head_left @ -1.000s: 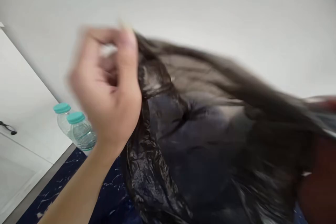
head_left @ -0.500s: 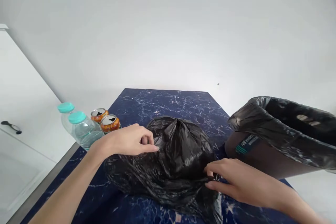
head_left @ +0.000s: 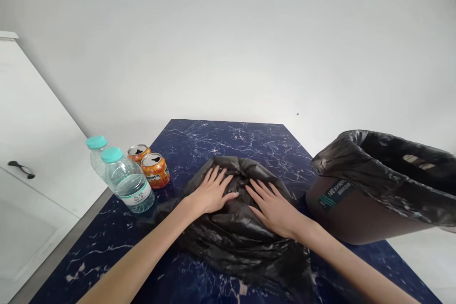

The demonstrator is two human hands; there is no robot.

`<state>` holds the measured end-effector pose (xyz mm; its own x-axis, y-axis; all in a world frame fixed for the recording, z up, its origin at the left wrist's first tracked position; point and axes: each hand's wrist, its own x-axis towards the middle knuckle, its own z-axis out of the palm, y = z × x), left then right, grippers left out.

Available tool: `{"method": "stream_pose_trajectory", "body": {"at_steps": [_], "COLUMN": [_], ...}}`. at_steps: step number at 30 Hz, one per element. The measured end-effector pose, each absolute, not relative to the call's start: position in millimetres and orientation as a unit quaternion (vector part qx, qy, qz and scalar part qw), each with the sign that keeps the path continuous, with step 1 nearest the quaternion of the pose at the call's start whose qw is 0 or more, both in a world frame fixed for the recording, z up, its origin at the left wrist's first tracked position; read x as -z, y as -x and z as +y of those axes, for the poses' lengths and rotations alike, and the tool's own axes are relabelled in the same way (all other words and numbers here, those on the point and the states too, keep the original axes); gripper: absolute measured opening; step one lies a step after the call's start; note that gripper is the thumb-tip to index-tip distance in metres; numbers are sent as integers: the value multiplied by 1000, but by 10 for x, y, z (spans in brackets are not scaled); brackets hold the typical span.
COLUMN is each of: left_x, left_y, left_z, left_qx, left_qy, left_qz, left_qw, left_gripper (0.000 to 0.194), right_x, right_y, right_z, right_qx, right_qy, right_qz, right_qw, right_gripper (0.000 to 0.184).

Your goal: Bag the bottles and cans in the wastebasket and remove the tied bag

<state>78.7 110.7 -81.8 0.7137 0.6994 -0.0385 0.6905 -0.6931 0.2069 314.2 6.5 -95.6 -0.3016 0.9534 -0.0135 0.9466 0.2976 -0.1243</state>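
Note:
A black plastic bag (head_left: 245,259) lies bunched and puffed up on the dark blue marbled table (head_left: 228,137). Spread flat on its upper left side is my left hand (head_left: 213,192), fingers apart and pointing away from me. On the right side of the same bag rests my right hand (head_left: 272,209), palm down with its fingers stretched out. The two thumbs point towards each other, with a strip of creased plastic showing between them. What lies inside the bag is hidden.
Two clear bottles with turquoise caps, the nearer bottle (head_left: 130,183) labelled, stand at the left beside two opened orange cans (head_left: 156,171). To the right is a brown garbage bin (head_left: 356,218) lined with black plastic. A white cabinet (head_left: 35,104) stands at far left.
Both hands have moved inward onto the bag and opened from curled fingers to flat palms. The bag's top looks flatter. The view has shifted slightly, showing more of the bottles and cans.

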Motion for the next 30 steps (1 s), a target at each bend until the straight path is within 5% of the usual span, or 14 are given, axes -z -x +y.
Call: {"method": "stream_pose_trajectory", "body": {"at_steps": [6, 11, 15, 21, 24, 30], "left_x": [765, 743, 873, 898, 841, 962], "left_y": [-668, -674, -508, -292, -376, -468], "left_z": [910, 461, 492, 644, 488, 366], "left_qx": [-130, -130, -56, -120, -137, -72], "left_qy": [-918, -924, -926, -935, -929, -916], "left_qz": [374, 350, 340, 318, 329, 369], "left_qw": [-15, 80, 155, 98, 103, 143], "left_gripper": [46, 59, 79, 66, 56, 76], "right_x": [948, 523, 622, 1142, 1300, 1437], "right_y": [-2960, -2844, -2978, -3285, -3279, -3115], "right_z": [-114, -187, -65, 45, 42, 129], "right_qx": [54, 55, 41, -16, -1, 36], "right_qy": [646, 609, 549, 659, 676, 711], "right_qz": [-762, -786, -830, -752, -737, -701], "right_qw": [6, 88, 95, -17, 0, 39], "right_gripper": [61, 36, 50, 74, 78, 85]}}
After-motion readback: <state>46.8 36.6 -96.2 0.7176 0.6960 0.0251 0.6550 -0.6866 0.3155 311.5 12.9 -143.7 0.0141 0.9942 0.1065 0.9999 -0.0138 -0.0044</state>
